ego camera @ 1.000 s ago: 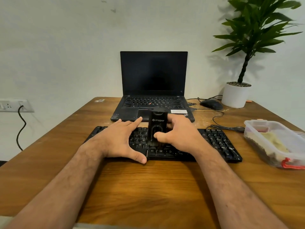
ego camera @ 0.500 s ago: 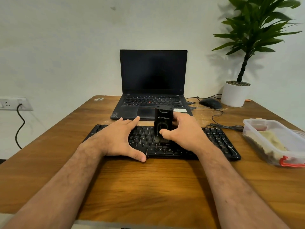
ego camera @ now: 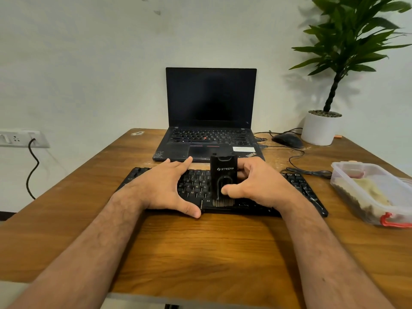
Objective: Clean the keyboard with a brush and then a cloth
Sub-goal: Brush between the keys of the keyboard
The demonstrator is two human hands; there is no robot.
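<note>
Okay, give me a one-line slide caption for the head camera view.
Right hand holds a black brush upright, bristles down on the keyboard, while the left hand steadies it.

"stripp" in white with a logo on the black brush [ego camera: 223,175]; "alt" on a keyboard [ego camera: 307,192] key at its 7 o'clock; "thinkpad" on the laptop [ego camera: 210,139] palmrest, 5 o'clock corner.

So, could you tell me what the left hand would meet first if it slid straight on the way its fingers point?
Probably the laptop: the left hand lies flat on the keyboard, fingers pointing away toward the laptop's front edge, though depth is unclear.
</note>
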